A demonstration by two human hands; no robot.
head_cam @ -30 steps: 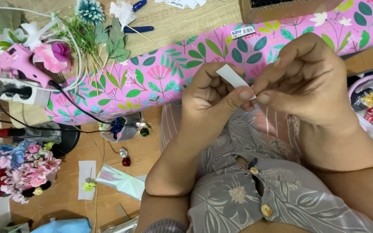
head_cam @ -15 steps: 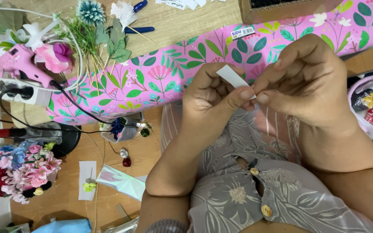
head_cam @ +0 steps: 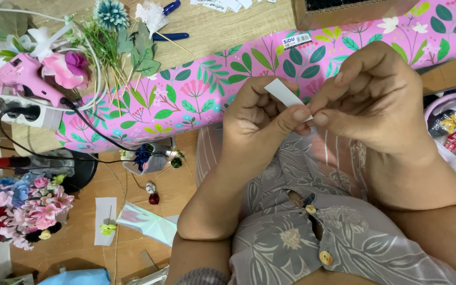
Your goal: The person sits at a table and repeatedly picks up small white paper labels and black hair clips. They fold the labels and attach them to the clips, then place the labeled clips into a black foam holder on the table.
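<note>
White paper strip [head_cam: 283, 93] pinched in the grip of left hand [head_cam: 262, 119] and right hand [head_cam: 376, 100], fingertips meeting.

We count two hands, left hand [head_cam: 262, 119] and right hand [head_cam: 376, 100], one white paper strip [head_cam: 283, 94], one pink glue gun [head_cam: 22, 79], one teal flower [head_cam: 111, 11], one flower bouquet [head_cam: 25, 208], one blue-handled scissors [head_cam: 167, 24], two buttons [head_cam: 317, 232] on the shirt.
</note>
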